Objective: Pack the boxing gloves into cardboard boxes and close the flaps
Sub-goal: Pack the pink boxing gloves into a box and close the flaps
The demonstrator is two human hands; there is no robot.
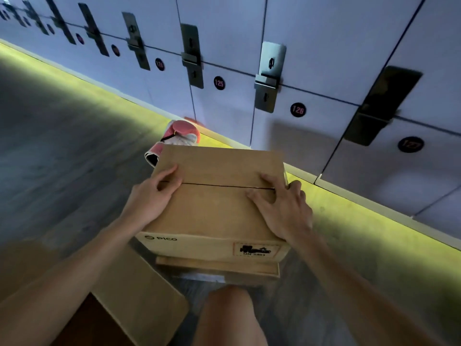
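Brown cardboard box (214,208), flaps folded shut, their edges meeting in a dark seam (219,186) across the top. It stands on a grey, wood-grained floor (62,158), near the foot of a bank of lockers (224,33). The left hand (152,196) lies on the left end of the seam with its fingers slightly bent, pressing the flaps down and gripping nothing. The right hand (284,208) lies flat at the right end, thumb and forefinger on top and the other fingers draped over the right edge, also not clamped. The box's near face carries a printed logo and a framed label (254,249). A flat cardboard piece (217,267) shows beneath that face.

A pink-and-white boxing glove (182,136) lies on the floor just behind the box's far left corner, partly hidden by it.

The lockers are pale blue-grey, with metal latch plates (269,76) and round dark number discs (297,109) reading 125, 126 and 127. A yellow-green lit strip (349,216) runs along their base. A second cardboard flap (139,295) lies at lower left, with a bare knee (229,310) at the bottom.
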